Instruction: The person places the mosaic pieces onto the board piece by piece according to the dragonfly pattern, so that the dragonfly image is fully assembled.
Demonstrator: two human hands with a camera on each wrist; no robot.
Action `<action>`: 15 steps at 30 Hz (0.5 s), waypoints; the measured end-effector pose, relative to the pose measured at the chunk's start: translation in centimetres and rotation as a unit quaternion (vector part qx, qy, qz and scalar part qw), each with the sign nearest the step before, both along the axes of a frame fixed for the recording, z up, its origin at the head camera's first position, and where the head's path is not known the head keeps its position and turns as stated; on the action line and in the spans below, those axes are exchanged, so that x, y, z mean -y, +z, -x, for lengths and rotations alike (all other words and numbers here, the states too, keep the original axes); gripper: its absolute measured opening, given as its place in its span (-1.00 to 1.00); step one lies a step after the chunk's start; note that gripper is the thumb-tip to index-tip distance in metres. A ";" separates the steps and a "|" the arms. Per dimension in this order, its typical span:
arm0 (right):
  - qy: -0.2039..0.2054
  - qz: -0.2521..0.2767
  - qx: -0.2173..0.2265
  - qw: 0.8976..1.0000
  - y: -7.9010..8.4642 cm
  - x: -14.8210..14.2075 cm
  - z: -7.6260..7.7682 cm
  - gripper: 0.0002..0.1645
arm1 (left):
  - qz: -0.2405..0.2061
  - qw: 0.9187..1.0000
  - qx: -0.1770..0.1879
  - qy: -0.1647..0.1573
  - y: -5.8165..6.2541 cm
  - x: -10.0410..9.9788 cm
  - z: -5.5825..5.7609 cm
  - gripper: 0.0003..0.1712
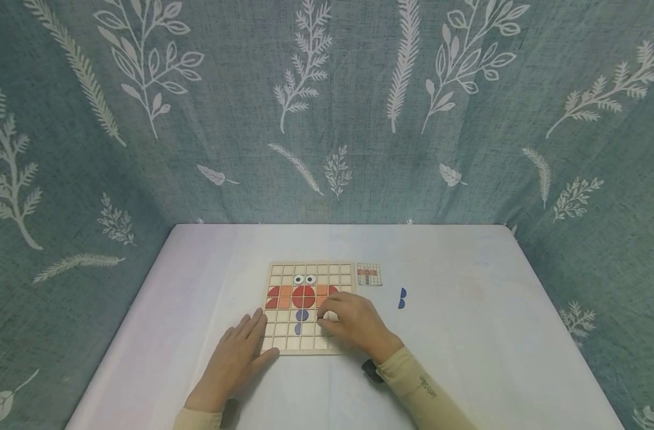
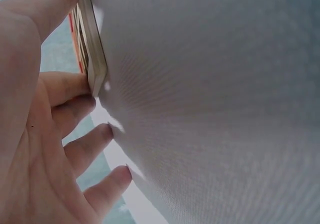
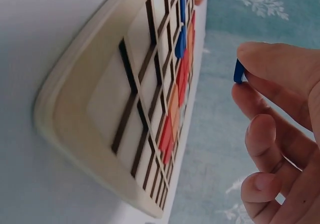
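Note:
A wooden grid board (image 1: 305, 352) lies on the table. Beside its left edge my left hand (image 1: 234, 357) rests with fingers extended, the thumb and index finger touching the board's frame. Over the board's right half, my right hand (image 1: 359, 322) pinches a small blue piece (image 3: 239, 71) between thumb and index finger, held above the grid. In the cells sit a red circle (image 1: 303, 297), orange squares (image 1: 285, 296), red pieces (image 1: 272, 297) at the sides and two eye discs (image 1: 298, 279). Below the circle are blue pieces (image 1: 302, 315), the lowest a single half on the left.
Two loose blue half-circles (image 1: 402, 298) lie on the white table (image 1: 466, 334) right of the board. A small pattern card (image 1: 369, 275) lies by the board's upper right corner. Behind the table hangs a teal leaf-print cloth (image 1: 359, 197).

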State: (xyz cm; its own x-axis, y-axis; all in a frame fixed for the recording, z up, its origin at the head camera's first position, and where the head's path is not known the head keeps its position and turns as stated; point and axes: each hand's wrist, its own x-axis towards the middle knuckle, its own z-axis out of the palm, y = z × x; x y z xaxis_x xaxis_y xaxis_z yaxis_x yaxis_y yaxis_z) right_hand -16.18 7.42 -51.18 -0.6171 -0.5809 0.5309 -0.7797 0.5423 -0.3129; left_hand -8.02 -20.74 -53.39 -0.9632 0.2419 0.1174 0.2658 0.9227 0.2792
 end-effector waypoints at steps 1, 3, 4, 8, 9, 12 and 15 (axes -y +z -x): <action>-0.001 -0.003 0.006 1.000 -0.1 0.2 0.0 -0.87 | -0.001 1.000 0.001 0.001 0.0 0.0 0.0 -0.10; -0.003 -0.011 0.016 1.000 -0.2 0.6 -0.1 -0.88 | -0.001 1.000 0.004 0.002 0.0 0.0 -0.1 -0.10; -0.004 -0.017 0.022 1.000 -0.3 0.8 -0.2 -0.89 | -0.001 1.000 0.002 0.001 0.0 0.0 -0.1 -0.11; 0.001 -0.036 0.040 0.999 -0.5 1.5 -0.5 -0.92 | -0.004 1.000 -0.005 0.000 0.1 -0.1 -0.2 -0.11; 0.003 -0.041 0.045 0.998 -0.6 1.7 -0.5 -0.94 | -0.005 1.000 -0.006 0.000 0.1 -0.1 -0.2 -0.11; 0.009 -0.054 0.050 0.997 -0.7 2.1 -0.6 -0.96 | -0.004 1.000 -0.006 0.001 0.2 -0.1 -0.1 -0.11; 0.010 -0.069 0.048 0.996 -1.0 2.4 -0.6 -0.95 | -0.003 1.000 0.002 0.003 0.1 0.0 -0.1 -0.11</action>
